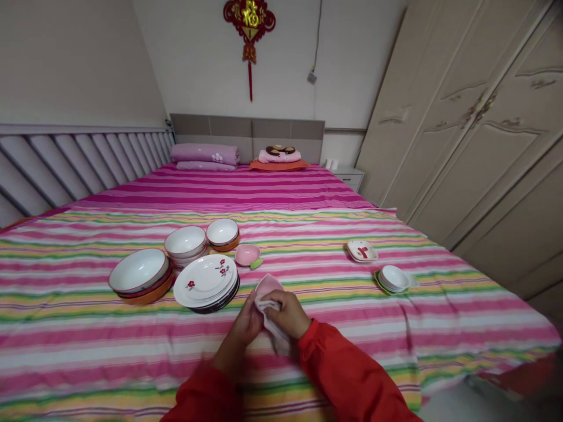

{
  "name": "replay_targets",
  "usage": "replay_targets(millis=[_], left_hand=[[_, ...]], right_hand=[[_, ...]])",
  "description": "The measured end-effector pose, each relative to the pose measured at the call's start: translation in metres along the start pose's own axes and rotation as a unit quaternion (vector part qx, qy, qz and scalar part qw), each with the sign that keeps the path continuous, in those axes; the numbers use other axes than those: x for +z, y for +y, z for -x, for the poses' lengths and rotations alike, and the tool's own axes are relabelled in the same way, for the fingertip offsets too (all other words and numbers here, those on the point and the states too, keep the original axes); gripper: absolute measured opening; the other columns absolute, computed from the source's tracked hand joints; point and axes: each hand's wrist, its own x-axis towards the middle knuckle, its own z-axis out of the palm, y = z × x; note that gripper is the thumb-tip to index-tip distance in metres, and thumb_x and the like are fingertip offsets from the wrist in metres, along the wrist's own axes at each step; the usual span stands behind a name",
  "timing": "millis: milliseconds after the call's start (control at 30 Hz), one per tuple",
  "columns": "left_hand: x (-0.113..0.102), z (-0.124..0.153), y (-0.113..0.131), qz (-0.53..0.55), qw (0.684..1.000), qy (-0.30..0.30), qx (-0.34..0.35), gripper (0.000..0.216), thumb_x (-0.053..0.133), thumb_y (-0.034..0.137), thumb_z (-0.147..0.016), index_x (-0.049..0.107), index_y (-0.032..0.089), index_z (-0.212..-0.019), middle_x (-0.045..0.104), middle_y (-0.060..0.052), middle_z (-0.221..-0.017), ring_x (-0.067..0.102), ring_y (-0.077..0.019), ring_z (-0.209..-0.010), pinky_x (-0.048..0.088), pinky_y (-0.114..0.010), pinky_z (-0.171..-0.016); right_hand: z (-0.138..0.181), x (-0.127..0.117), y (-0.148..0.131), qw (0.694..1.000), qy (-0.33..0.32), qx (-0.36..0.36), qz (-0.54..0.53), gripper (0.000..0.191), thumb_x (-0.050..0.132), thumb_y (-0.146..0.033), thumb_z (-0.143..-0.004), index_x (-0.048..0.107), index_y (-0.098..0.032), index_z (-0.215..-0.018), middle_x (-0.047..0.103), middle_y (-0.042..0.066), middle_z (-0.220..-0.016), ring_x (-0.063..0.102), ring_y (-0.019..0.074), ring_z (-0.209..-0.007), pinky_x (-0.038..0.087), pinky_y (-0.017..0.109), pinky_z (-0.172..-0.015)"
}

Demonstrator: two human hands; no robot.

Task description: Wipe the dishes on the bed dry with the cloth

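Note:
My left hand point(247, 322) is closed around the side of a small pink dish point(268, 283), tilted up above the striped sheet. A pale cloth point(278, 340) is bunched in my right hand point(289, 314), pressed into the dish, with its loose end hanging below. Just beyond my hands lies another small pink dish point(247, 254) with a green leaf-shaped tip. Left of them is a stack of plates point(204, 281), white with red flowers on top and dark ones underneath.
Stacked bowls stand at the left: a large stack point(139, 271), a middle one point(185, 241) and a smaller one point(223, 232). To the right sit a squarish dish with a red pattern point(362, 251) and small white bowls point(394, 277). A striped sheet point(334, 363) covers the bed.

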Motion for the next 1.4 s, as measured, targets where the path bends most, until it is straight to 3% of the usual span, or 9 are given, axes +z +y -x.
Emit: replay_targets(millis=[167,400,533,667,733,833,933,1167,1400], left_hand=[[-0.004,-0.005,-0.001,0.046,0.997,0.061,0.023,0.034,0.054,0.033,-0.086,0.062,0.012,-0.112,0.071,-0.006,-0.088,0.065,-0.0204,-0.092,0.043,-0.034,-0.096],[-0.003,-0.005,-0.001,0.022,0.997,0.074,0.032,0.038,0.056,0.032,-0.084,0.060,0.011,-0.116,0.072,-0.007,-0.086,0.065,-0.0217,-0.091,0.042,-0.035,-0.096],[0.001,-0.001,0.000,-0.008,0.999,0.042,0.011,0.043,0.057,0.034,-0.083,0.059,0.012,-0.119,0.072,-0.009,-0.096,0.064,-0.0248,-0.100,0.042,-0.037,-0.097],[0.004,0.002,0.000,-0.020,0.999,0.025,-0.001,0.047,0.055,0.038,-0.084,0.057,0.011,-0.122,0.072,-0.010,-0.101,0.062,-0.0265,-0.105,0.042,-0.038,-0.097],[0.004,0.001,0.000,-0.016,1.000,0.016,-0.003,0.048,0.053,0.041,-0.085,0.056,0.012,-0.124,0.071,-0.010,-0.103,0.060,-0.0270,-0.108,0.041,-0.039,-0.098],[0.003,0.000,0.000,0.001,0.999,-0.002,-0.032,0.050,0.049,0.047,-0.086,0.055,0.016,-0.125,0.069,-0.010,-0.110,0.057,-0.0264,-0.114,0.039,-0.039,-0.100],[-0.002,-0.001,-0.002,0.010,0.999,0.006,-0.048,0.051,0.048,0.050,-0.086,0.055,0.019,-0.125,0.067,-0.010,-0.114,0.055,-0.0258,-0.117,0.038,-0.039,-0.102],[-0.013,-0.002,-0.001,0.006,0.995,0.085,-0.043,0.055,0.052,0.052,-0.083,0.053,0.015,-0.124,0.069,-0.012,-0.107,0.059,-0.0258,-0.111,0.041,-0.039,-0.098],[-0.004,0.001,0.001,0.009,0.997,0.073,-0.038,0.048,0.053,0.051,-0.083,0.063,0.010,-0.107,0.072,-0.012,-0.092,0.063,-0.0284,-0.102,0.045,-0.040,-0.093]], right_hand=[[-0.014,0.016,0.002,0.991,0.093,-0.079,0.056,0.031,0.049,0.000,-0.067,0.070,-0.018,-0.080,0.068,0.006,-0.088,0.058,0.0194,-0.091,0.045,0.031,-0.085],[-0.009,0.006,0.000,0.979,0.023,-0.026,0.201,0.030,0.048,-0.001,-0.065,0.070,-0.018,-0.076,0.067,0.006,-0.082,0.059,0.0194,-0.083,0.044,0.029,-0.080],[-0.002,-0.004,0.003,0.993,-0.037,0.003,0.113,0.022,0.052,-0.006,-0.063,0.070,-0.020,-0.067,0.067,0.001,-0.069,0.060,0.0156,-0.068,0.043,0.023,-0.064],[0.000,-0.011,0.008,0.993,-0.059,0.050,-0.093,0.017,0.053,-0.012,-0.065,0.069,-0.018,-0.065,0.062,-0.003,-0.056,0.055,0.0118,-0.054,0.041,0.020,-0.053],[-0.004,-0.015,0.007,0.984,0.007,0.063,-0.167,0.016,0.053,-0.015,-0.067,0.069,-0.017,-0.068,0.061,-0.004,-0.057,0.054,0.0117,-0.054,0.042,0.020,-0.054],[-0.014,-0.018,0.003,0.966,0.193,0.043,-0.167,0.018,0.056,-0.018,-0.072,0.070,-0.018,-0.082,0.065,0.001,-0.076,0.060,0.0152,-0.073,0.047,0.025,-0.069],[-0.023,-0.009,0.000,0.960,0.249,0.004,-0.129,0.021,0.057,-0.016,-0.073,0.071,-0.020,-0.087,0.064,0.005,-0.091,0.059,0.0181,-0.090,0.047,0.031,-0.084],[-0.017,0.025,-0.005,0.982,0.127,-0.049,-0.132,0.027,0.055,-0.009,-0.075,0.071,-0.022,-0.091,0.067,0.004,-0.089,0.060,0.0172,-0.089,0.047,0.031,-0.084],[0.001,-0.006,-0.002,0.991,-0.052,-0.075,-0.100,0.024,0.052,-0.003,-0.064,0.070,-0.020,-0.066,0.063,-0.001,-0.070,0.060,0.0133,-0.067,0.046,0.023,-0.066]])
